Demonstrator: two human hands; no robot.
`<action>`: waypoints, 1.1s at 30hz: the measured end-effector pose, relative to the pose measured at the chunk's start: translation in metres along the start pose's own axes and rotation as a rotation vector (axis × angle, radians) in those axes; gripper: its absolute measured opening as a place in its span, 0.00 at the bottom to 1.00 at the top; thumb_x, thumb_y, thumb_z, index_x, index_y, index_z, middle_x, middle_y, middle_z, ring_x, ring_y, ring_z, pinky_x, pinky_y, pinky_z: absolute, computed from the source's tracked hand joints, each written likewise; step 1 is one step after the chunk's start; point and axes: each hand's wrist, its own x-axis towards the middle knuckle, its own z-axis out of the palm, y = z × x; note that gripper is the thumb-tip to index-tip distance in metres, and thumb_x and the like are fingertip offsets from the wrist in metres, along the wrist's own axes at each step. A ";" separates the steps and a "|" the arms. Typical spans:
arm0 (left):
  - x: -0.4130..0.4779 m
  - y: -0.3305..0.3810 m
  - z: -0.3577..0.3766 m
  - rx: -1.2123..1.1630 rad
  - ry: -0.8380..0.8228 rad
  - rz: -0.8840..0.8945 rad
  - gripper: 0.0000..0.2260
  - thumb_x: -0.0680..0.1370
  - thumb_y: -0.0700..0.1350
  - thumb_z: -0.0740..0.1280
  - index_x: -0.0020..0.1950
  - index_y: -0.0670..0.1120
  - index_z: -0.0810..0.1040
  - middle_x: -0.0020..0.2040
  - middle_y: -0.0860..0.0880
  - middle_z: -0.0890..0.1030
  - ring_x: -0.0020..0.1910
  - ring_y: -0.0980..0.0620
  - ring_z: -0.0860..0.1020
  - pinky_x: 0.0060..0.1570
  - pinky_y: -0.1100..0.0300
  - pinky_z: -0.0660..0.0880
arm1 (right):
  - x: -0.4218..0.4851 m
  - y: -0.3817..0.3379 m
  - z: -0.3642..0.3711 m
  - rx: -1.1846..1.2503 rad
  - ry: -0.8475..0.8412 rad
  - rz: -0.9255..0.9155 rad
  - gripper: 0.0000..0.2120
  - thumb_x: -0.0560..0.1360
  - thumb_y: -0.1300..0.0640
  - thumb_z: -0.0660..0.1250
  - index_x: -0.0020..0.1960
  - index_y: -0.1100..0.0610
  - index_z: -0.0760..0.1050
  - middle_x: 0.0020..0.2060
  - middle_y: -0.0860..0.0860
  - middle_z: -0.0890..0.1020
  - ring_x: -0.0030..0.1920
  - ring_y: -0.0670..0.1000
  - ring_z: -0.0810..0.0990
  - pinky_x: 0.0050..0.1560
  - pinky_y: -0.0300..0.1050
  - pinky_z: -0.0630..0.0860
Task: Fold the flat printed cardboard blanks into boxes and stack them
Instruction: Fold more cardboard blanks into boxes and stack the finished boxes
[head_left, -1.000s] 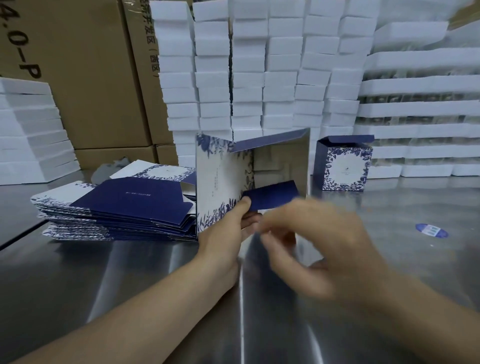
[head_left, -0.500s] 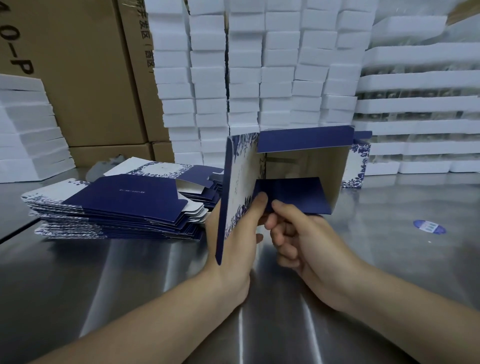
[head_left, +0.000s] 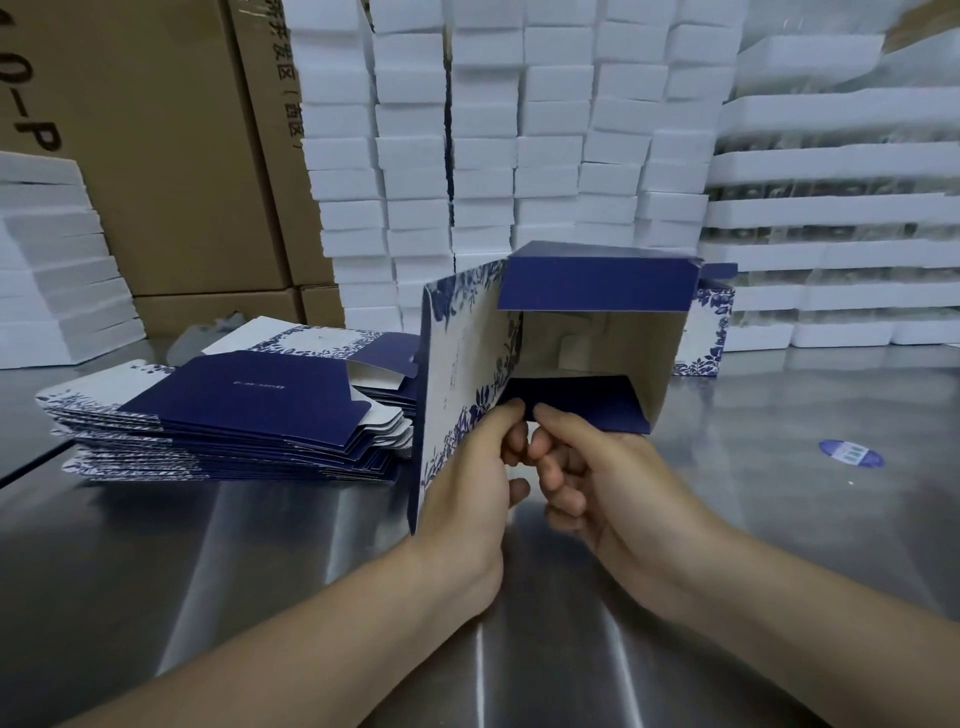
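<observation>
Steel table; L hand, R hand fingers pinch box flap.

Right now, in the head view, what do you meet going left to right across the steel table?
stack of flat blanks → half-folded box, held up by the left hand and right hand → finished box, partly hidden behind it → round blue sticker

Two boxes, two hands (one stack)
</observation>
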 end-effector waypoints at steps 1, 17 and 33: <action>0.002 0.001 -0.001 0.005 0.018 -0.001 0.16 0.81 0.54 0.69 0.36 0.49 0.74 0.36 0.50 0.77 0.44 0.50 0.76 0.57 0.50 0.75 | 0.000 -0.001 -0.001 0.006 0.005 0.015 0.18 0.80 0.48 0.70 0.33 0.52 0.82 0.29 0.51 0.73 0.24 0.46 0.66 0.25 0.38 0.66; -0.004 0.006 0.004 0.099 -0.175 0.091 0.20 0.84 0.54 0.64 0.37 0.44 0.74 0.34 0.41 0.76 0.42 0.42 0.72 0.50 0.48 0.67 | -0.002 -0.004 0.001 0.024 -0.017 0.005 0.19 0.83 0.51 0.67 0.33 0.53 0.79 0.26 0.50 0.71 0.22 0.45 0.64 0.24 0.37 0.64; 0.008 -0.001 -0.002 0.067 -0.047 0.076 0.19 0.86 0.55 0.61 0.38 0.49 0.72 0.31 0.53 0.69 0.29 0.55 0.72 0.37 0.57 0.66 | 0.003 -0.006 -0.006 0.017 0.169 -0.004 0.23 0.85 0.50 0.63 0.34 0.55 0.81 0.25 0.49 0.72 0.21 0.45 0.64 0.23 0.37 0.59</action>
